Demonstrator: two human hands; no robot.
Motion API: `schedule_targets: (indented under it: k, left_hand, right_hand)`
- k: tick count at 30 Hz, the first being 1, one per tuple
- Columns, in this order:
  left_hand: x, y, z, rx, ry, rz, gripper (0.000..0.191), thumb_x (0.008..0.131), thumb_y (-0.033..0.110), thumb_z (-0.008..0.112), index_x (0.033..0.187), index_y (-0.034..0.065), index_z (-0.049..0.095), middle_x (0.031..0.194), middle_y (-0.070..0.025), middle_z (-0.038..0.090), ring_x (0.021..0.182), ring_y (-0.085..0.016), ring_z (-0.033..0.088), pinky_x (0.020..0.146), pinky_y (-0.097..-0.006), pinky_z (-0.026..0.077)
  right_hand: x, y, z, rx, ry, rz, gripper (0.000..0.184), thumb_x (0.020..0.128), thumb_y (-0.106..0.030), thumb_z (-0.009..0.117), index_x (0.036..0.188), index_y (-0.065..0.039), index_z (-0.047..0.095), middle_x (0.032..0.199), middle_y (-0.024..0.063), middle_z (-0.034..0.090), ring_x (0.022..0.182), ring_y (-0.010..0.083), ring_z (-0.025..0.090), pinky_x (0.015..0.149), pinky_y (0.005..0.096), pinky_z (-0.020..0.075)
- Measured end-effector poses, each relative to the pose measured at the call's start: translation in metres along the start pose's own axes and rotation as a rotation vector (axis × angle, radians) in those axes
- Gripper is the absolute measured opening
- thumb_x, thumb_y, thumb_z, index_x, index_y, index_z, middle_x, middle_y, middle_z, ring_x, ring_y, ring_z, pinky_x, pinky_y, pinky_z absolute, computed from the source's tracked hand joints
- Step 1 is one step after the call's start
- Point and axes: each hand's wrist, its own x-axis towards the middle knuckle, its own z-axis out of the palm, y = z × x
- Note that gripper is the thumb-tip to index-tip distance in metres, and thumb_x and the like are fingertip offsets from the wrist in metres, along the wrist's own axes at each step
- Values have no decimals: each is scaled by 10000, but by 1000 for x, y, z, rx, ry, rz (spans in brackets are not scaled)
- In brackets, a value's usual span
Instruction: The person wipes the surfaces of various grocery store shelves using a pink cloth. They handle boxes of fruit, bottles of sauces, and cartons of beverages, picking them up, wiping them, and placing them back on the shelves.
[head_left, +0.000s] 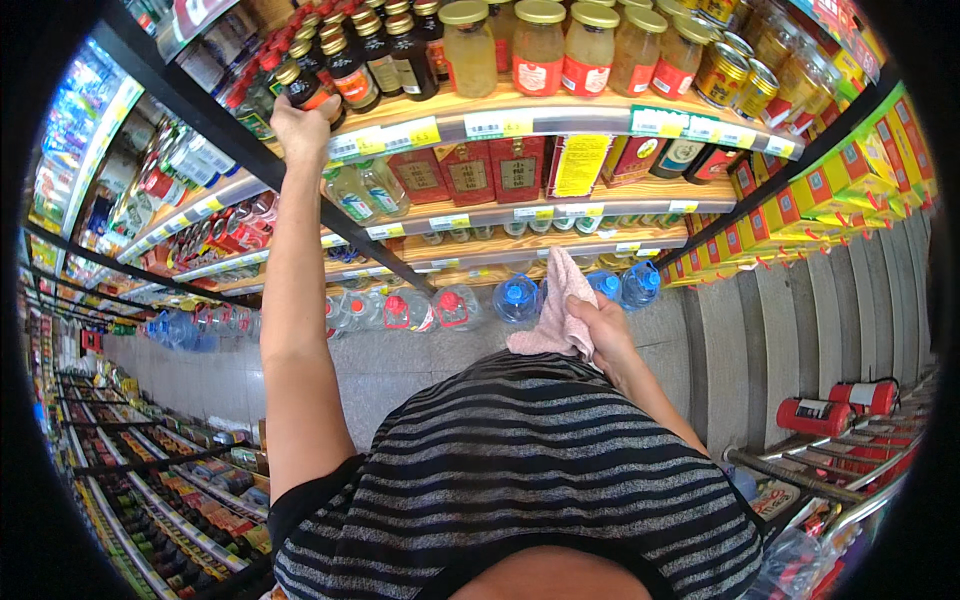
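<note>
My left hand (304, 124) reaches up to the top visible shelf and grips a small dark glass bottle (301, 86) with a gold cap and an orange label. More dark bottles (351, 73) stand right beside it in rows. Close in front of my body, my right hand (607, 326) holds a pink cloth (561, 311) that hangs in folds from the fingers. To the right of the dark bottles, glass jars (538, 52) with gold lids and red labels line the same shelf (480, 111).
Red boxes (517, 171) and clear bottles fill the shelf below. Large plastic jugs (516, 298) stand on the floor along the shelf base. Steps (750, 322) lie to the right, with red fire extinguishers (814, 417) near a metal railing (862, 450). Another stocked shelf (165, 495) runs behind on the left.
</note>
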Motion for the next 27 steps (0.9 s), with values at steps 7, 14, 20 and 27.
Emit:
schedule_targets:
  k: [7, 14, 20, 27]
  left_hand:
    - [8, -14, -2, 200, -26, 60, 364, 662, -29, 758, 965, -46, 557, 880, -109, 648, 729, -181, 614, 687, -309, 505]
    - [5, -30, -11, 364, 9, 401, 429, 699, 108, 771, 1001, -81, 532, 893, -150, 632, 775, -238, 607, 746, -331, 484]
    - [-79, -13, -4, 383, 157, 498, 652, 779, 151, 702, 1282, -86, 362, 1210, -226, 399, 1138, -306, 408, 987, -396, 337]
    - [-291, -80, 21, 467, -748, -359, 170, 765, 112, 638, 824, 19, 509, 805, -73, 537, 749, -202, 524, 638, -386, 440]
  right_hand:
    - [2, 4, 3, -33, -23, 3, 350, 821, -116, 661, 1119, 33, 553, 954, 95, 647, 783, 162, 622, 702, 303, 514]
    - [-1, 5, 1, -134, -19, 42, 349, 813, -114, 674, 1101, 38, 549, 984, 102, 639, 816, 155, 617, 738, 294, 511]
    - [-3, 8, -1, -217, -97, -26, 357, 793, -93, 670, 1108, 29, 558, 930, 73, 638, 774, 139, 608, 696, 272, 506]
    - [15, -4, 0, -278, 10, -75, 333, 794, -106, 653, 1090, 14, 559, 870, 64, 627, 751, 131, 587, 661, 280, 491]
